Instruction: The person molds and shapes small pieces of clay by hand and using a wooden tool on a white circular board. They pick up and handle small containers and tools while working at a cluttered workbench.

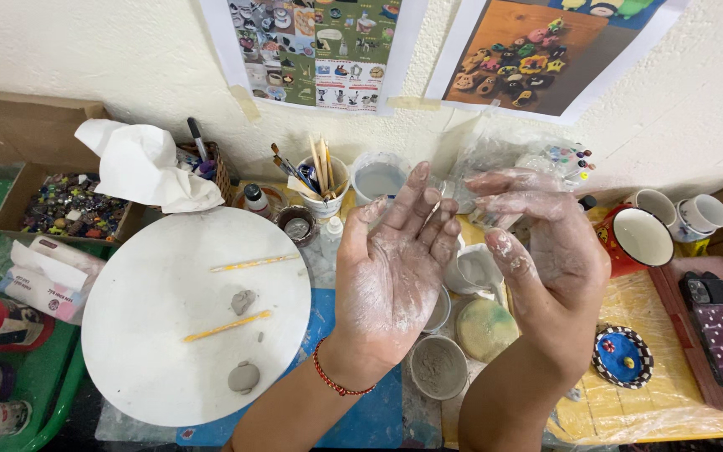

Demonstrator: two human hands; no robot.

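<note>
Hovering spread and empty at centre frame, the clay-coated left hand point(395, 268) and right hand point(546, 243) faced each other, while the clay lumps point(243, 300) lay on the white round board point(152, 351), lower left.

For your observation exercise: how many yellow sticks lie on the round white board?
2: one yellow stick near the white board's upper middle, another lower down near its centre. None seems hidden.

Both hands are smeared with pale clay; a red beaded bracelet point(334, 381) circles the left wrist.
</note>
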